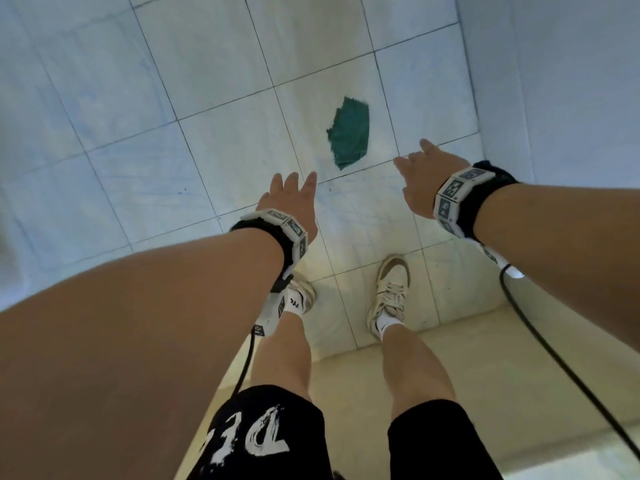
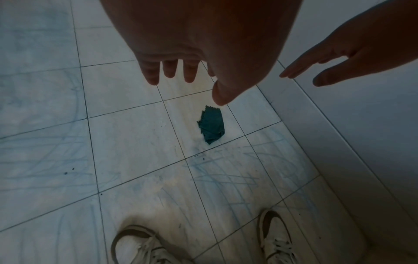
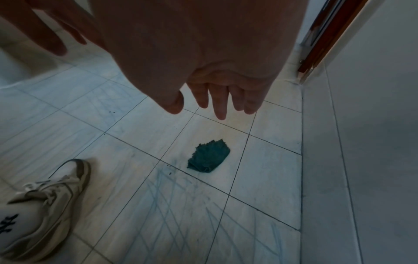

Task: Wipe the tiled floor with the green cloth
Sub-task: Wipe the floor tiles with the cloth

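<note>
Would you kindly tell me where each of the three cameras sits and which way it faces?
Head: worn on the head, looking down at the tiled floor and green cloth; shows both forearms, left hand, right hand, legs and sneakers.
Left wrist: looks along the left hand's open fingers down at the cloth; the right hand enters top right.
Right wrist: looks past the right hand's fingers at the cloth; one sneaker at lower left.
Shared: all three show the cloth lying untouched on the floor.

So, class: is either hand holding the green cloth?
No: the cloth lies alone on the floor, with both the left hand and right hand open above it.
</note>
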Available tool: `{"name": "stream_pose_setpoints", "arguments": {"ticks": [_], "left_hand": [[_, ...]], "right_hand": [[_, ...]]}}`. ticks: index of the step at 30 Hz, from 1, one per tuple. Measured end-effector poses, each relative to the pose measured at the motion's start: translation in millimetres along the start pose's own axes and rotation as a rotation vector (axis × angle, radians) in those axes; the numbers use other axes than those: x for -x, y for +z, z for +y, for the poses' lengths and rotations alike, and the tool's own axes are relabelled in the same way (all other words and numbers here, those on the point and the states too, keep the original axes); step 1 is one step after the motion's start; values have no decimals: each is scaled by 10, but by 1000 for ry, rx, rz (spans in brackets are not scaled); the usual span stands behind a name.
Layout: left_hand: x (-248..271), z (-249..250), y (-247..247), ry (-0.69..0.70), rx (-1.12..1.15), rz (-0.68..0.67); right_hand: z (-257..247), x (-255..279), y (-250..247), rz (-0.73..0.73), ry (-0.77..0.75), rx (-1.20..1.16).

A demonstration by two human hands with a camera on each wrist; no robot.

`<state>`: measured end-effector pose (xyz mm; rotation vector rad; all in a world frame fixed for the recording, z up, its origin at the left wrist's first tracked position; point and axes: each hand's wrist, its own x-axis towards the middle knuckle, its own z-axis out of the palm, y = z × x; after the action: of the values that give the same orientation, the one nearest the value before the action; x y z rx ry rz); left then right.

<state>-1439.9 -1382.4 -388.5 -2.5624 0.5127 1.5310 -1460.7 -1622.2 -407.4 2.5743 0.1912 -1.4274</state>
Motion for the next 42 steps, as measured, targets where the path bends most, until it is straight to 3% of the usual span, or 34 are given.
{"name": "stream_pose_setpoints", "arguments": {"ticks": [9, 16, 24, 29, 35, 42], "left_hand": [[260, 457, 253, -188, 257, 7], [523, 349, 543, -224, 287, -2], [798, -135, 911, -195, 158, 10], [809, -194, 981, -129, 28, 40], [715, 31, 1067, -51, -88, 18], [586, 559, 893, 41, -230, -27]], "right_hand": [[300, 248, 206, -12, -95, 63], [249, 409, 424, -19, -66, 123], [3, 707, 746, -28, 29, 105], [-257, 929, 1045, -33, 90, 2], [-432, 1091, 1344, -75, 129, -164], [-155, 1230, 1758, -74, 184, -295]]}}
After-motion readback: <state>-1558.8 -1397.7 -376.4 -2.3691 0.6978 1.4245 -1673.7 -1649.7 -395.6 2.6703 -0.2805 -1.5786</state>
